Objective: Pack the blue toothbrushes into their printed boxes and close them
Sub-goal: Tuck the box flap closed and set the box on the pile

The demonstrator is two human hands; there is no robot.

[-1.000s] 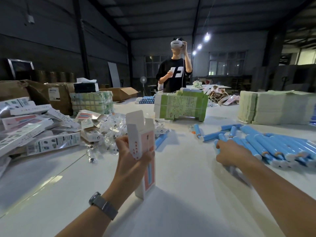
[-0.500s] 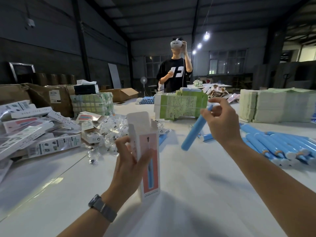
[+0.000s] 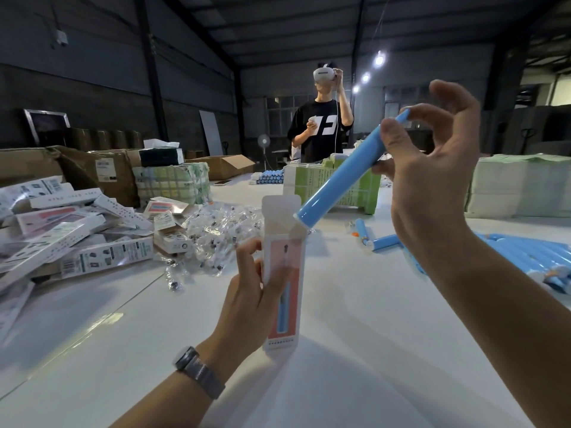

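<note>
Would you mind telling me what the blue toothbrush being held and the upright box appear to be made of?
The blue toothbrush, pinched by the right hand, looks like smooth glossy plastic: a bright highlight runs along its barrel. The printed box, gripped by the left hand, seems to be thin white card with a fairly matte print: its open top flap stands up, thin and creased.
</note>
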